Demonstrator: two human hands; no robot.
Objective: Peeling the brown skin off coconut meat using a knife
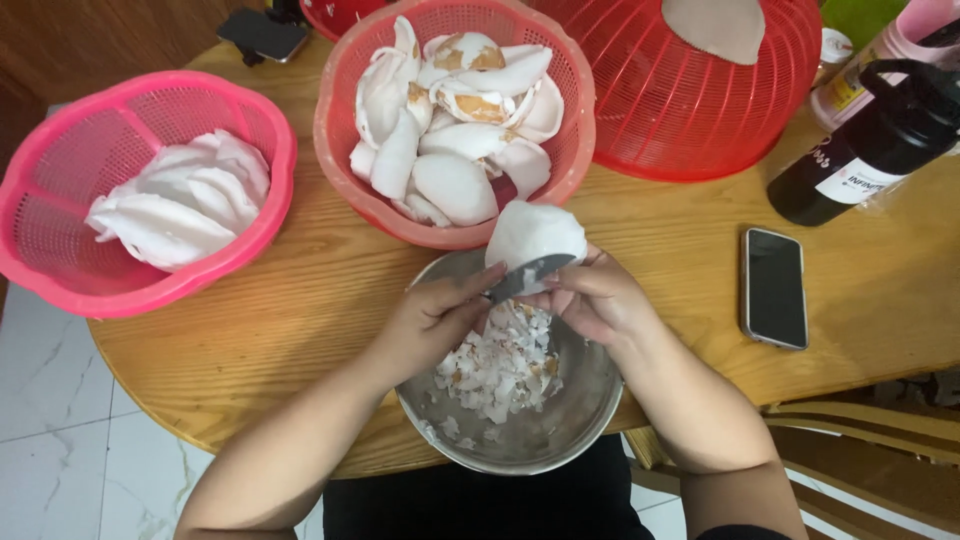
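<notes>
White coconut piece (535,233), smooth and curved, gripped by right hand (590,298) above steel bowl (590,400); knife (528,277) clasped in left hand (435,315). Brown-flecked shavings (500,365) heaped inside bowl.

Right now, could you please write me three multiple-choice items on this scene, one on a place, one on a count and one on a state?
1. Where do the peelings lie?
A. In the metal bowl
B. On the phone
C. On the floor

2. How many pink baskets hold white pieces?
A. One
B. Two
C. Four

3. How does the black bottle stand?
A. Upright
B. Upside down in a basket
C. Lying on its side

Answers:
1 A: the shavings fill the metal bowl beneath the left hand and right hand.
2 B: the left basket and the middle basket both hold white pieces.
3 C: the black bottle lies on the table.
</notes>
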